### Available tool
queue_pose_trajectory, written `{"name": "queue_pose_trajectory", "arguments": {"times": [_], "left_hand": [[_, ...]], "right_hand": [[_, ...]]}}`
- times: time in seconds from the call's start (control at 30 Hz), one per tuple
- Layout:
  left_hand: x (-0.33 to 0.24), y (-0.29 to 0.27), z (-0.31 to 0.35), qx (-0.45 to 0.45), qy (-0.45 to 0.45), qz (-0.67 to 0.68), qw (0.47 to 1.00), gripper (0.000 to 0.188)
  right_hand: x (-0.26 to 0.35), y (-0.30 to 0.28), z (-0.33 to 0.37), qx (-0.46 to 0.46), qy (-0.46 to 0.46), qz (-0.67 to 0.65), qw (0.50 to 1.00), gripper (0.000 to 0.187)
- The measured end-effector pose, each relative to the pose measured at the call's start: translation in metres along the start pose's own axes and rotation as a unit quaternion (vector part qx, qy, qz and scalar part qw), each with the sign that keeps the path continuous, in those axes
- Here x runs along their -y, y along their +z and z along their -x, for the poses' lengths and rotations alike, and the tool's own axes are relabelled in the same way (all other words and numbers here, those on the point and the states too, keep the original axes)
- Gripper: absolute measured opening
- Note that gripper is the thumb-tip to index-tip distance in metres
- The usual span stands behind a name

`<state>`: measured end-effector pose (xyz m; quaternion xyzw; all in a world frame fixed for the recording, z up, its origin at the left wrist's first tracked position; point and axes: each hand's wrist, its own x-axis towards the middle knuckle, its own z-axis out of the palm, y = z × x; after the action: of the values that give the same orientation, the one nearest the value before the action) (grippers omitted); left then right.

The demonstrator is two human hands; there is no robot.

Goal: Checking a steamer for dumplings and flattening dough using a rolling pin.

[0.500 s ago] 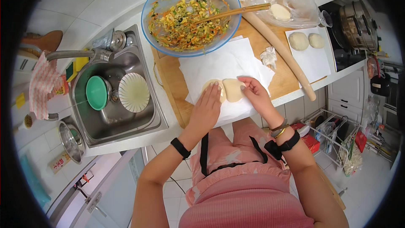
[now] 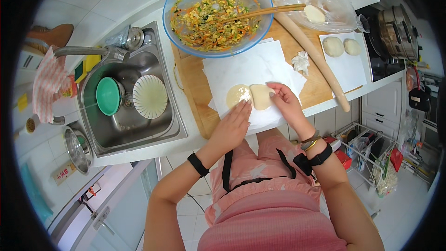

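Observation:
Two thin dough rounds lie edge to edge on white paper (image 2: 260, 65). The left dough round (image 2: 236, 94) has a wet, glossy middle, while the right dough round (image 2: 261, 97) looks matte. My left hand (image 2: 233, 124) has its fingers stretched out, the tips resting at the glossy round's lower right edge. Between thumb and fingers, my right hand (image 2: 287, 104) pinches the right edge of the matte round. Beyond the paper stands a clear bowl (image 2: 168, 32) of chopped vegetable and egg filling (image 2: 209, 23), with chopsticks (image 2: 278, 10) laid across its rim.
A long rolling pin (image 2: 311, 51) slants over the wooden board (image 2: 195, 107), beside a crumpled tissue (image 2: 301, 62). Two dough balls (image 2: 333, 46) sit on paper at the right. The steel sink (image 2: 134, 142) at left holds a green bowl (image 2: 108, 96) and a ribbed plate (image 2: 149, 96).
My left hand has slid down and to the right, uncovering most of the glossy dough round. My right hand keeps its pinch. The whole view has shifted slightly.

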<state>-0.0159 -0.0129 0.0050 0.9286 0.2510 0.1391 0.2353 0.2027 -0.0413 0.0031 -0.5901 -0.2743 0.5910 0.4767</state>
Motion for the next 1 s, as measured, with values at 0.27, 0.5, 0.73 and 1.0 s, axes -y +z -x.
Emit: {"name": "queue_pose_trajectory", "arguments": {"times": [0.27, 0.5, 0.73, 1.0], "left_hand": [[0.005, -0.010, 0.012, -0.001, -0.048, -0.018, 0.999, 0.043], [0.016, -0.008, -0.027, -0.019, -0.033, -0.021, 0.999, 0.042], [0.017, -0.004, -0.014, -0.020, -0.051, -0.066, 0.996, 0.044], [-0.003, -0.002, 0.005, -0.008, -0.053, -0.046, 0.998, 0.044]], "right_hand": [[0.000, -0.001, 0.000, -0.002, -0.003, -0.014, 1.000, 0.033], [0.002, 0.002, 0.000, 0.000, 0.003, -0.014, 1.000, 0.034], [0.003, 0.001, 0.001, -0.004, 0.006, -0.016, 1.000, 0.033], [0.002, 0.000, -0.001, 0.001, 0.003, -0.006, 1.000, 0.033]]}}
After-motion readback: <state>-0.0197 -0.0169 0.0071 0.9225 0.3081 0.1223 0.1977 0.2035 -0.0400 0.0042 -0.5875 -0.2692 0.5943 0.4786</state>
